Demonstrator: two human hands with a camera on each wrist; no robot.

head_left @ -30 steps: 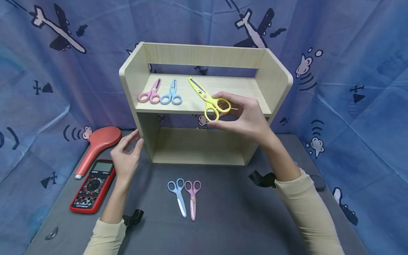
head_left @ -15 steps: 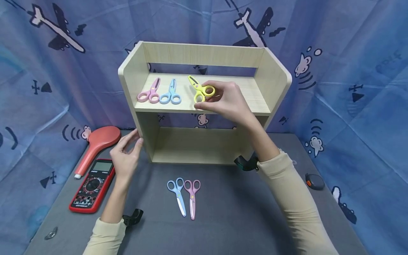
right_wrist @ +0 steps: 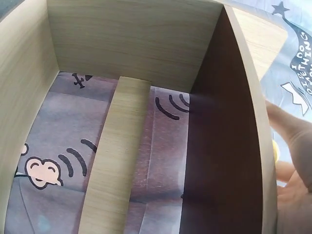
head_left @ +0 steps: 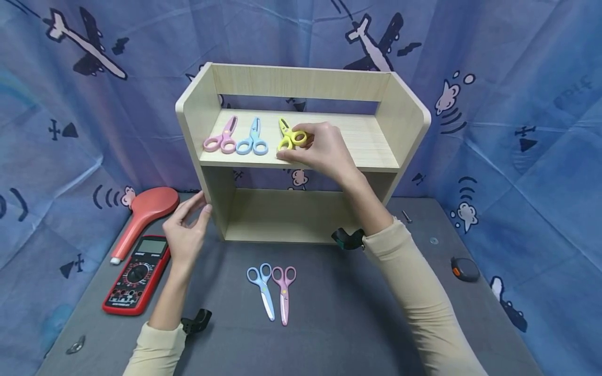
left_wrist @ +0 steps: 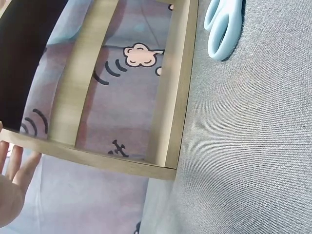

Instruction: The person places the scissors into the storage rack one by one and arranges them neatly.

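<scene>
My right hand [head_left: 324,149] pinches the yellow scissors [head_left: 287,133], now shifted left, nearly aligned with the upper blue pair [head_left: 254,137]; my left hand's [head_left: 185,237] loose fingers touch the shelf [head_left: 362,138].

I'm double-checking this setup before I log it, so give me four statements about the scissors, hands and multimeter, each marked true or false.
1. The right hand holds the yellow scissors. True.
2. Three pairs of scissors lie in front of the shelf. False: two do, the front blue scissors and front pink scissors.
3. The multimeter lies right of both hands. False: it lies left of them.
4. The left hand is at the shelf's left side. True.
</scene>
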